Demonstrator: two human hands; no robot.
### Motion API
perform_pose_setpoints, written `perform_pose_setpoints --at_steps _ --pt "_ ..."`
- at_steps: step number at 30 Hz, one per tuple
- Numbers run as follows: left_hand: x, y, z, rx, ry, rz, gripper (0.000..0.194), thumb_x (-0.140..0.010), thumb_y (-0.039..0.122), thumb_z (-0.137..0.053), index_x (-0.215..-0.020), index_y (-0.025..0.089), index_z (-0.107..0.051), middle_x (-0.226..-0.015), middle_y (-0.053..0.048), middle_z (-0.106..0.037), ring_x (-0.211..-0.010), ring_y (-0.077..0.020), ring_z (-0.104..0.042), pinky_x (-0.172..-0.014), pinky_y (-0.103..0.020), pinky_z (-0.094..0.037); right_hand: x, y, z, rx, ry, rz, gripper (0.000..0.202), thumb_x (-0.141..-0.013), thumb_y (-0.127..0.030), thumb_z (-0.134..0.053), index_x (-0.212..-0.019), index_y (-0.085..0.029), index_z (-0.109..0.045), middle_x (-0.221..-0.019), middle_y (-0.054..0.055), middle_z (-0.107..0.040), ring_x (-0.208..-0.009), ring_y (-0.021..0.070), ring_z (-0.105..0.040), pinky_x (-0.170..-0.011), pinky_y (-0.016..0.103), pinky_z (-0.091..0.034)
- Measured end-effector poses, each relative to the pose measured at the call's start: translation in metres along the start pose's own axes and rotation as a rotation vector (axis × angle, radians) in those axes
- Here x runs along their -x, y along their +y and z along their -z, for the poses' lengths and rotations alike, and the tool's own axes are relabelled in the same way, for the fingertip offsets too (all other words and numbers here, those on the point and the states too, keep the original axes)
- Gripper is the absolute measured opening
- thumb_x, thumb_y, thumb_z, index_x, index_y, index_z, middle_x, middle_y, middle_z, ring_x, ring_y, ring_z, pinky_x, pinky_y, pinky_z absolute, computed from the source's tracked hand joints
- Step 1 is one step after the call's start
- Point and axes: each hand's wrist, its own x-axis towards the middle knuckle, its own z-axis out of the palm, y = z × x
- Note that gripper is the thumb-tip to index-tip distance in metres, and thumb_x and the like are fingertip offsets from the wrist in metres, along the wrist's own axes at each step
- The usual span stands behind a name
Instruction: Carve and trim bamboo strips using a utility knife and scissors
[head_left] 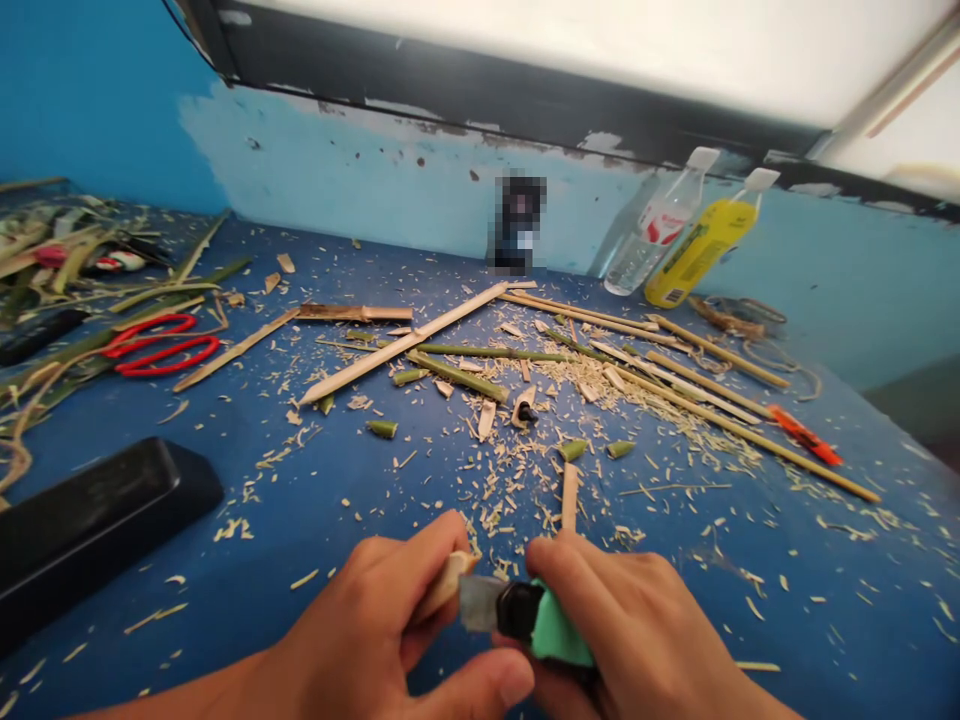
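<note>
My left hand [375,610] is closed round a short piece of pale bamboo [444,588], whose end shows past the forefinger. In my right hand [630,610] is a utility knife with a green and black handle [559,628]. Its wide blade [477,603] lies against or very close to the end of the bamboo; exact contact cannot be made out. The left thumb is stretched out below the blade. Just beyond the right hand, a flat bamboo strip [570,497] lies on the blue table, with pale shavings [495,490] around it.
Red-handled scissors [161,345] and a black case-like object [105,530] lie at left. Bamboo sticks [405,342], green offcuts and an orange cutter [806,435] are spread across the table [277,560]. Two bottles [652,230] [705,245] lean on the wall.
</note>
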Motion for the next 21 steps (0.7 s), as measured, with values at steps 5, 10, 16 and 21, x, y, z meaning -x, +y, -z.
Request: perform_pose_setpoints --at_steps 5,10,16,21 --pt "-0.004 0.006 0.000 -0.090 -0.011 -0.164 0.051 -0.097 0.073 -0.039 -0.079 0.027 -0.054 -0.049 0.008 -0.053 -0.040 -0.0137 -0.051 -0.045 -0.022 -0.046 -0.001 -0.001 -0.001 -0.091 -0.121 0.002 0.048 -0.110 -0.046 -0.020 -0.090 -0.019 -0.055 -0.063 -0.002 -0.063 -0.043 0.0126 -0.060 -0.036 0.028 -0.038" --pt "-0.008 0.004 0.003 -0.144 -0.061 -0.240 0.047 -0.102 0.067 -0.037 -0.086 0.027 -0.056 -0.055 0.007 -0.064 -0.041 -0.0141 -0.058 -0.047 -0.026 -0.044 0.002 -0.001 -0.001 -0.175 -0.246 -0.047 0.054 -0.110 -0.050 -0.019 -0.088 -0.018 -0.057 -0.064 -0.003 -0.063 -0.042 0.0088 -0.057 -0.036 0.024 -0.036" --pt "-0.009 0.005 0.005 -0.070 -0.102 -0.193 0.042 -0.101 0.062 -0.047 -0.083 0.026 -0.058 -0.056 0.007 -0.063 -0.044 -0.0130 -0.058 -0.045 -0.024 -0.041 0.000 -0.005 -0.002 -0.083 -0.194 -0.030 0.053 -0.110 -0.050 -0.019 -0.076 -0.022 -0.049 -0.057 -0.006 -0.058 -0.037 0.0070 -0.051 -0.033 0.024 -0.032" --pt "-0.021 0.019 0.005 0.036 -0.011 -0.074 0.035 -0.092 0.058 -0.060 -0.079 0.026 -0.062 -0.050 0.007 -0.050 -0.050 -0.0149 -0.056 -0.042 -0.019 -0.041 0.002 -0.009 -0.005 0.019 -0.077 -0.042 0.043 -0.110 -0.041 -0.022 -0.082 -0.022 -0.049 -0.056 -0.005 -0.058 -0.036 0.0099 -0.055 -0.032 0.024 -0.035"
